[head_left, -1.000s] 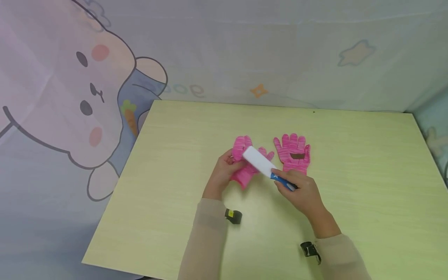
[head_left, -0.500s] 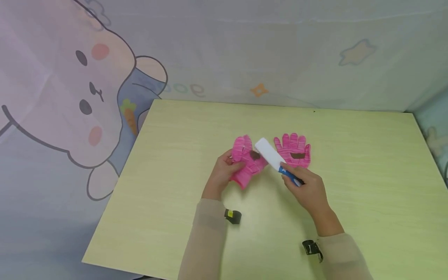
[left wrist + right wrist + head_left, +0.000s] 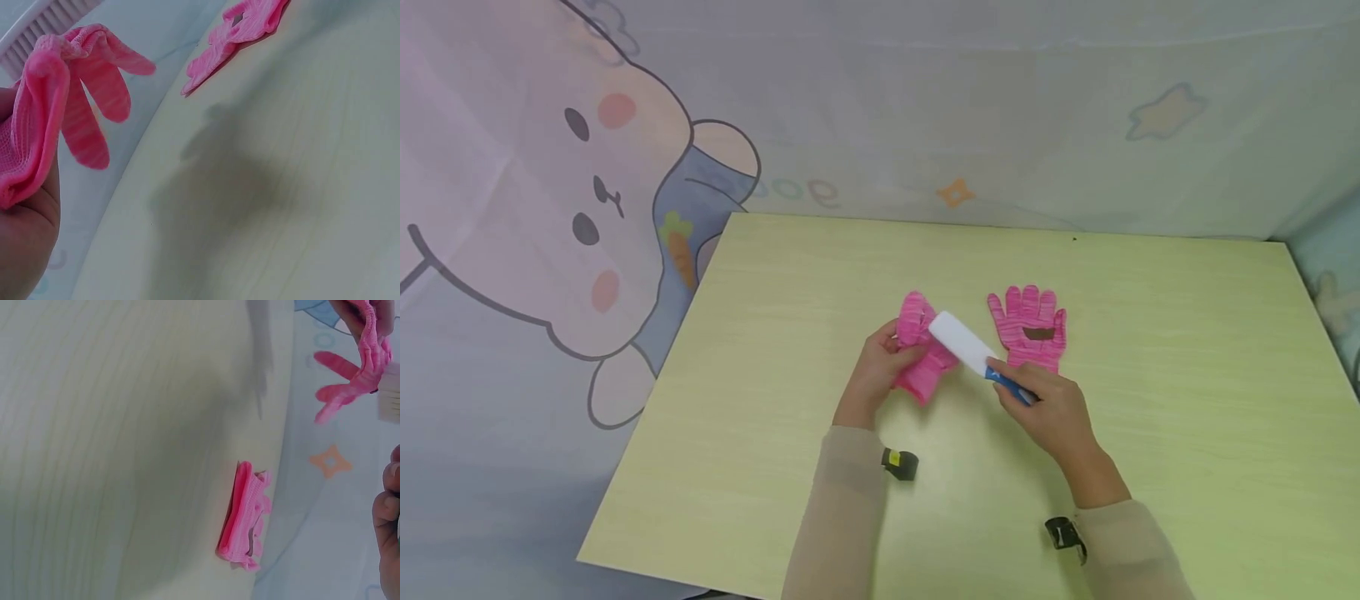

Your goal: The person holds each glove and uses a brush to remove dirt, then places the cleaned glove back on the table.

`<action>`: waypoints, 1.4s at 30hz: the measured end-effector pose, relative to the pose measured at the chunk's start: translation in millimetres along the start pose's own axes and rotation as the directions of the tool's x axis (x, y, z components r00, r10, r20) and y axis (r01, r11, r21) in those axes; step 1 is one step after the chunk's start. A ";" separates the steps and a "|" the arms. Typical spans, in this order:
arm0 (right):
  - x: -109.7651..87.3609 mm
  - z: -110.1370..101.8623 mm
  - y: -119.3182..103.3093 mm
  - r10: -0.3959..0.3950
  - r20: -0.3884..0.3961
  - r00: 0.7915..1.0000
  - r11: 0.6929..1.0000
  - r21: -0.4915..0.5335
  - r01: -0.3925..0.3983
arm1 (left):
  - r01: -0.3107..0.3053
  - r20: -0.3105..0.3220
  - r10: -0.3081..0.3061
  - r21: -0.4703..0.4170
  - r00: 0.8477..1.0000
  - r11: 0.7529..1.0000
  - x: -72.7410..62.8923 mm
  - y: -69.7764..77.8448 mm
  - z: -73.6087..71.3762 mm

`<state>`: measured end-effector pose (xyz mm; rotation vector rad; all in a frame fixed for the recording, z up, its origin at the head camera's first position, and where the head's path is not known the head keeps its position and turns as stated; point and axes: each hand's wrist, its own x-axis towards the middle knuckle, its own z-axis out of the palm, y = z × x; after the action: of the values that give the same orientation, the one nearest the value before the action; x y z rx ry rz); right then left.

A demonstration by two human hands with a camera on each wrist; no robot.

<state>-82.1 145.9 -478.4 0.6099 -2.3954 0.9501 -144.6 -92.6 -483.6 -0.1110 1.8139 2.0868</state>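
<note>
My left hand [image 3: 874,367] grips a pink knitted glove [image 3: 922,379] above the table, thumb across its front. Several of the glove's fingers [image 3: 89,128] hang free in the left wrist view. In my right hand [image 3: 1054,414] is a brush, held by its blue handle [image 3: 1009,387]. The brush's white head [image 3: 961,342] lies over the held glove and hides part of it; its ribbed or bristled underside shows in the left wrist view. A second pink glove [image 3: 1028,321], with a dark brown patch [image 3: 1038,333], lies flat on the table, fingers pointing away.
The pale yellow-green table [image 3: 760,400] extends around both hands. Behind it hangs a printed cloth [image 3: 880,108] with a cartoon animal on the left. Black wrist straps [image 3: 901,464] sit by both sleeves.
The brush moved right and up off the held glove, baring a brown patch on it, then came back left and down over it. The left hand stayed in place; the other glove lies still.
</note>
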 end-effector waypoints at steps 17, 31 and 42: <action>0.1 -2.4 -5.9 0.027 0.034 0.999 0.994 0.108 -0.030 | -0.002 -0.032 0.004 0.062 0.999 0.998 -1.7 0.2 1.2; -1.8 -8.7 3.3 0.094 -0.017 0.995 0.991 0.096 -0.092 | -0.055 -0.056 0.061 0.092 0.997 0.994 -3.5 0.0 -2.8; -0.3 0.1 -5.0 0.049 0.077 0.996 0.996 0.076 -0.055 | -0.070 -0.040 0.075 0.105 0.996 0.992 -2.2 -1.3 2.7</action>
<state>-79.1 142.6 -476.2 0.6249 -2.4602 1.0645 -141.7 -90.3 -483.8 -0.0650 1.9756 2.0491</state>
